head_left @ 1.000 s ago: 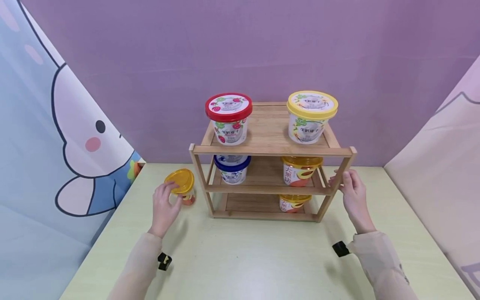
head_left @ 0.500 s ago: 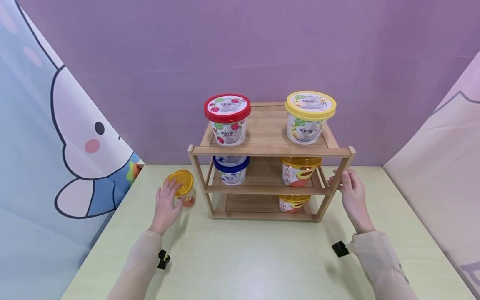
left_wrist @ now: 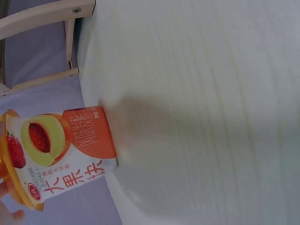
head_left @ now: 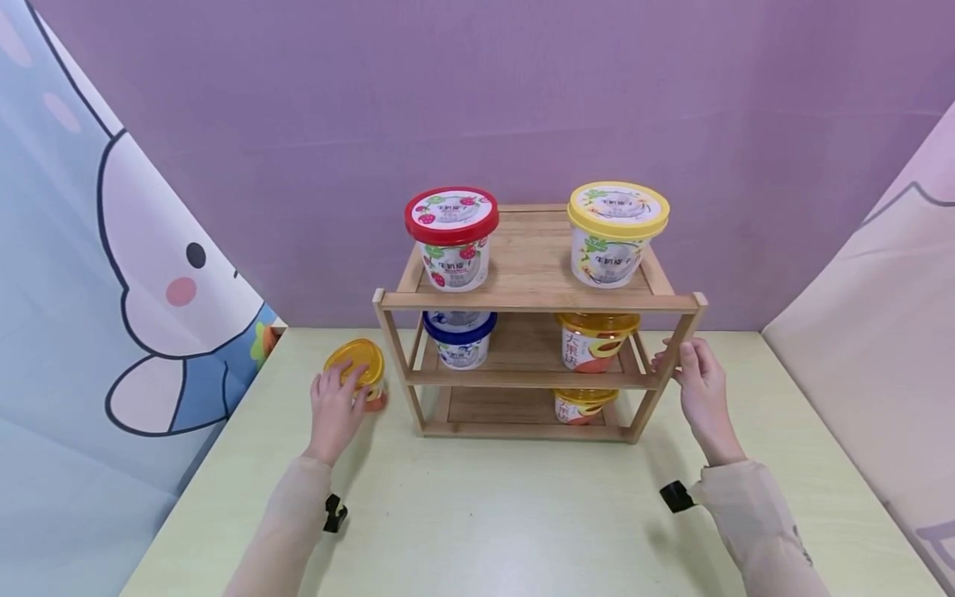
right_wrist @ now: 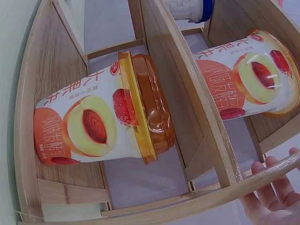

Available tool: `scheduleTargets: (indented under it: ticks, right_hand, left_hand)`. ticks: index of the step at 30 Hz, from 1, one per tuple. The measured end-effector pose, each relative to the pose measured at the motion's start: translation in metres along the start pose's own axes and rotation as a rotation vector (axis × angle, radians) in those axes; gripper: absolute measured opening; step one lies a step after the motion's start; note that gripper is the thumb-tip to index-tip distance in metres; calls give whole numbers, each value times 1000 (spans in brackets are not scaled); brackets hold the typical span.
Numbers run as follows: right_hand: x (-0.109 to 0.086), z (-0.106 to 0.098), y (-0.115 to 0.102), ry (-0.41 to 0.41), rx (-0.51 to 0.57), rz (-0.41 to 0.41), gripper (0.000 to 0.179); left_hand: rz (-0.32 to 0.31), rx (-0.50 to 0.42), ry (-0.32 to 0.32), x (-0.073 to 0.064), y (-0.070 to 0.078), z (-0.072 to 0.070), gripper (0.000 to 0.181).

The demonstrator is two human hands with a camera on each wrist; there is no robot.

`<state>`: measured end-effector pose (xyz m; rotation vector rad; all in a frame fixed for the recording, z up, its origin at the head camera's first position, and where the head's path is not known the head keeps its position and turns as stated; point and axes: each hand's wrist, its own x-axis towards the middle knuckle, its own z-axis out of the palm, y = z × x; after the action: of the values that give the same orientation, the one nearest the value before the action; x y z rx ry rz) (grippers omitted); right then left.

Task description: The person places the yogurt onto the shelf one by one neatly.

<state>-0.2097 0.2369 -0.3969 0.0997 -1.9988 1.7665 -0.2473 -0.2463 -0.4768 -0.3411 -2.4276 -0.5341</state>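
Observation:
In the head view, my left hand (head_left: 336, 414) holds an orange-lidded yogurt cup (head_left: 356, 351) by its lid, fingers over the top and thumb at the near side. This cup, printed with a peach half (left_wrist: 44, 139), stands on the table left of a three-level wooden rack (head_left: 533, 253). Only fingertips (left_wrist: 8, 213) at the lid rim show in the left wrist view. My right hand (head_left: 703, 394) grips the rack's right front post, fingers curled round it. Beside it, matching cups stand on the middle (head_left: 593, 347) and bottom (head_left: 580, 408) shelves.
A red-lidded tub (head_left: 453, 236) and a yellow-lidded tub (head_left: 618, 232) stand on the top shelf. Below the red one sits a blue-lidded tub (head_left: 461, 342). A purple cloth (head_left: 477, 99) hangs behind the pale table (head_left: 477, 514), with printed drapes at both sides.
My left fingers spread over the lid of the cup, then drew in around it. The left forearm shifted slightly right. My right hand has stayed on the rack post.

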Motion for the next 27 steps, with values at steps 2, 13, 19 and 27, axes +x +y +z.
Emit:
scheduleTargets:
  ticks: [2,13,19,27]
  right_hand:
    - [0,0,0,3,5,2,33]
    - [0,1,-1,4,-12,6,34]
    - [0,1,0,9,20,10,34]
    - [0,2,0,15,16,15,34]
  left_hand:
    - [-7,21,7,1,2,1,35]
    - [-63,140,41,7,11,8,33]
    - [-54,217,127,8,15,14,32]
    - [-68,210,202,9,21,18,33]
